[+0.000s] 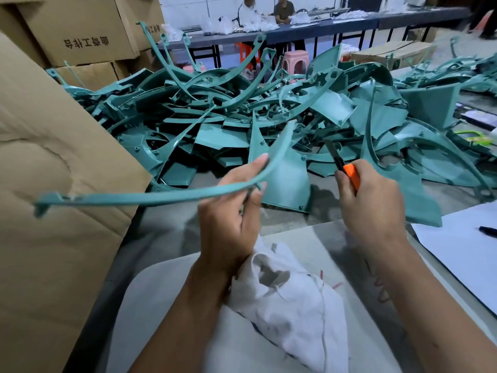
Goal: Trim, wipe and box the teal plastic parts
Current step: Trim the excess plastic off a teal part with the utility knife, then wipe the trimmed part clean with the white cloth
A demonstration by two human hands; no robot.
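Left hand [228, 211] pinches a curved teal strip [150, 196]; right hand [372, 203] grips an orange knife [351, 175].

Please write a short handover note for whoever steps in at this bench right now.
Left hand grips a long curved teal strip, held up over the bench.
Right hand grips an orange utility knife, blade pointing up and away, not touching the strip.
A white cloth lies bunched below the left wrist.
A large pile of teal parts lies ahead; a cardboard box stands at left.
Done: strip picked up. How much is trimmed cannot be told.
Left: trim this strip, wipe it, box it, then work through the pile.
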